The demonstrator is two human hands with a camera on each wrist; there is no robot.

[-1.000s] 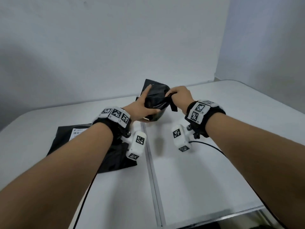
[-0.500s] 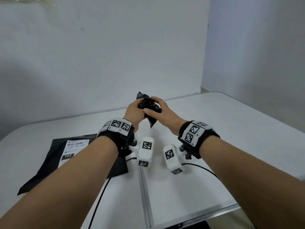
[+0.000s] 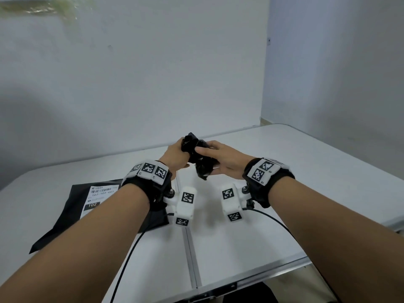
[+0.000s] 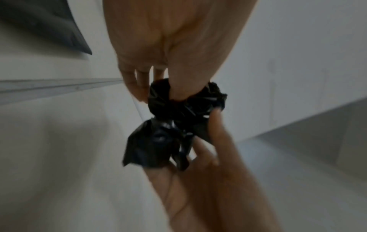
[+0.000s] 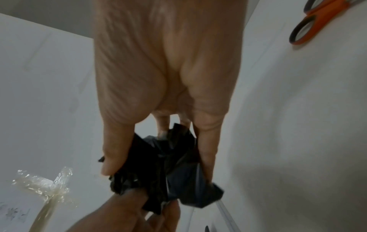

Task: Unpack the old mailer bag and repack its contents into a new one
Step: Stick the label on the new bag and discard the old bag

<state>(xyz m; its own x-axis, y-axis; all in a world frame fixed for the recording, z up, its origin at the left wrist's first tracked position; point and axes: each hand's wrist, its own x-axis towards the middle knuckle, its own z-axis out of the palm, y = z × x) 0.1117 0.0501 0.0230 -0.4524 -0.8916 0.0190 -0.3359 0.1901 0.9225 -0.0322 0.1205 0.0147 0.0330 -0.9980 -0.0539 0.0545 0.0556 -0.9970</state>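
White walls stand behind a white counter (image 3: 306,171) made of two panels joined by a metal seam. From the head view we see both hands raised above the far middle of the counter with a crumpled black bag (image 3: 197,157) squeezed between them. Our left hand (image 3: 175,157) has its fingers curled around the upper part of the wad; our right hand (image 3: 223,161) clasps it from the other side, thumb lying over the top. To the left, flat on the counter and partly hidden by the left forearm, lies a black mailer bag (image 3: 65,217) with a white shipping label (image 3: 97,199) facing up, well apart from both hands.

From the left wrist view, the picture is blurred, yet we can see the left hand (image 4: 174,51) with its thumb pushed into the scrunched black bag (image 4: 172,128), while the right hand (image 4: 200,180) reaches in from below and its fingers (image 4: 216,125) lie against the plastic. One corner of the mailer bag (image 4: 49,26) shows at upper left.

From the right wrist view, the right hand (image 5: 164,75) pinches the black bag (image 5: 168,169) between thumb and fingers, and the left hand (image 5: 127,210) grips the bag's lower end. Orange-handled scissors (image 5: 315,18) lie on the counter at upper right, well away from the hands. A strip of clear tape (image 5: 45,188) sticks to the wall at lower left.
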